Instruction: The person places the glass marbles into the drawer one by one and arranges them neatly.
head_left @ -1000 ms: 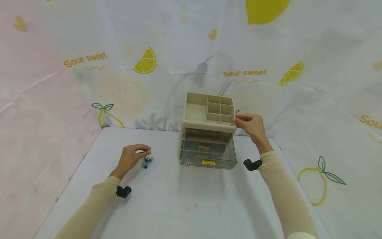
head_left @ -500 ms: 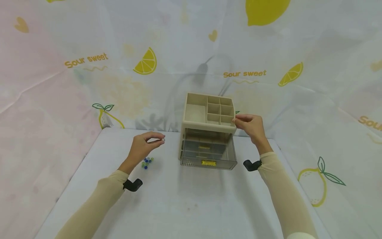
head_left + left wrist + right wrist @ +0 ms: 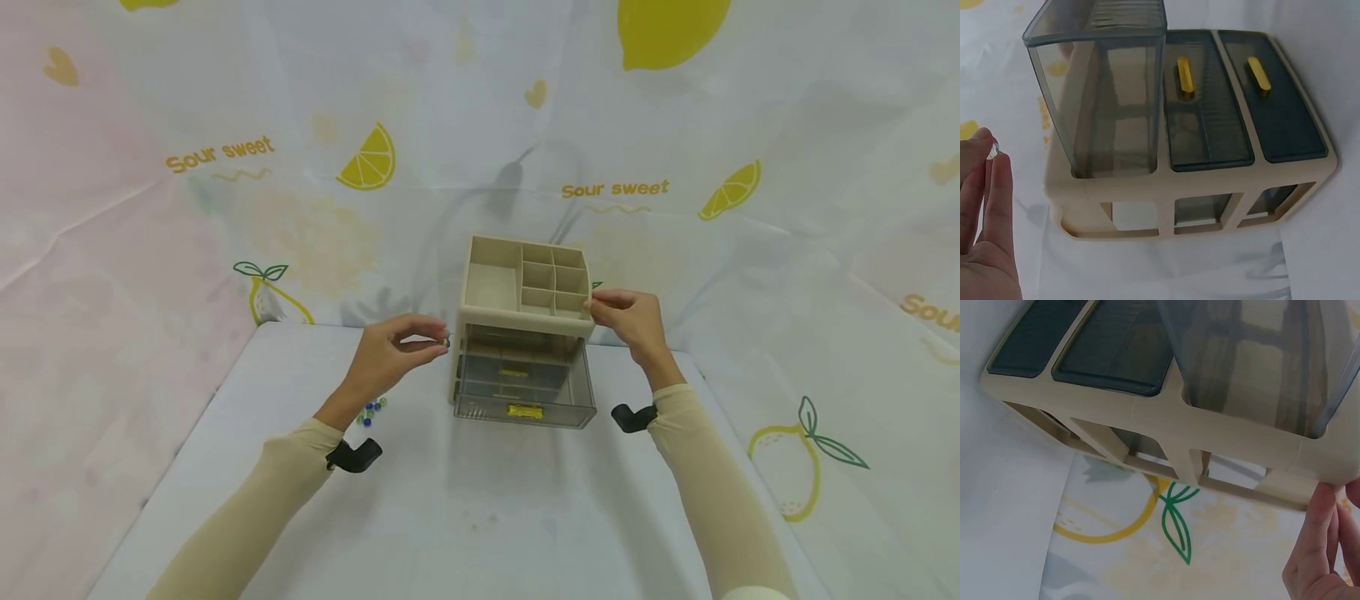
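left hand (image 3: 390, 354), nearly closed, pinches a marble (image 3: 994, 150) beside the organizer (image 3: 491, 316), near the far edge of the table (image 3: 517, 492); right hand (image 3: 628, 321) pinches its upper side. we judge this the carry; next calls for clearing the pulled-out drawer (image 3: 562, 413) before release.

Two hands (image 3: 381, 358), one cabinet (image 3: 517, 319), three drawers (image 3: 1210, 140), one pinched marble (image 3: 993, 150)

The left grip (image 3: 378, 354) partly hides its marble (image 3: 994, 150). The marbles (image 3: 370, 412) on the surface (image 3: 480, 483) are too small to count surely. In the right wrist view, edges cut off the right grip (image 3: 1322, 556) and the open drawer (image 3: 1254, 369).
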Motion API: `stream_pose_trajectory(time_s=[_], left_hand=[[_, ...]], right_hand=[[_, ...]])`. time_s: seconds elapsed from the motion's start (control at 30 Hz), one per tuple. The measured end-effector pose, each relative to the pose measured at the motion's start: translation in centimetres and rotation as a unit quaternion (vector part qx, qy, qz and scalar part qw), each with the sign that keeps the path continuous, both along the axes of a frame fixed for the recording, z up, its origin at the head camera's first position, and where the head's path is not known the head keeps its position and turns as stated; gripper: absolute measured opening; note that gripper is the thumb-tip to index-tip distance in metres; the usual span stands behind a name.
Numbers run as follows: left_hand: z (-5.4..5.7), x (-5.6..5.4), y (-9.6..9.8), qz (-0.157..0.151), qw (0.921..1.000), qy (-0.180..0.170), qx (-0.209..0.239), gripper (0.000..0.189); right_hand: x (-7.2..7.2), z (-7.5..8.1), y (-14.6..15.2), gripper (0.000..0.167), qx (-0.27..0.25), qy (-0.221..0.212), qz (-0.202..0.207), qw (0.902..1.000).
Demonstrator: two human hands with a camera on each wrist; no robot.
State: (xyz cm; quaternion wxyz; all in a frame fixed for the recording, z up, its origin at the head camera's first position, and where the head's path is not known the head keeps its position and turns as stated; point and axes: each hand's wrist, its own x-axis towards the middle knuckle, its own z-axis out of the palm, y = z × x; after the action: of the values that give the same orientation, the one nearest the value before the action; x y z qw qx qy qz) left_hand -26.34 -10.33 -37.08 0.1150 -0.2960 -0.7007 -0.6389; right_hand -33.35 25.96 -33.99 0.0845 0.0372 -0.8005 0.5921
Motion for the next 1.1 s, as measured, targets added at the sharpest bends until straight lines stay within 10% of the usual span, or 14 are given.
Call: stream_pose_trajectory(time_s=[0.4,0.73,1.1], left_hand=[[-0.1,-0.5,2.6,-0.046,0.9981,0.038,0.017,0.028],[-0.7,-1.8,3.9,-0.078,0.9897,0.072,-0.095,0.037],[0.8,-2.6,5.1,-0.139,0.9444,0.054,-0.293,0.054]], right_hand=[[-0.3,0.0,0.1,0.039,-0.004,0.007,-0.002,1.0],[-0.2,-0.3,-0.1,0.036,-0.009,0.003,-0.001,1.0],[-0.2,-0.3,0.0,0.038,-0.005,-0.001,-0.005,1.0]])
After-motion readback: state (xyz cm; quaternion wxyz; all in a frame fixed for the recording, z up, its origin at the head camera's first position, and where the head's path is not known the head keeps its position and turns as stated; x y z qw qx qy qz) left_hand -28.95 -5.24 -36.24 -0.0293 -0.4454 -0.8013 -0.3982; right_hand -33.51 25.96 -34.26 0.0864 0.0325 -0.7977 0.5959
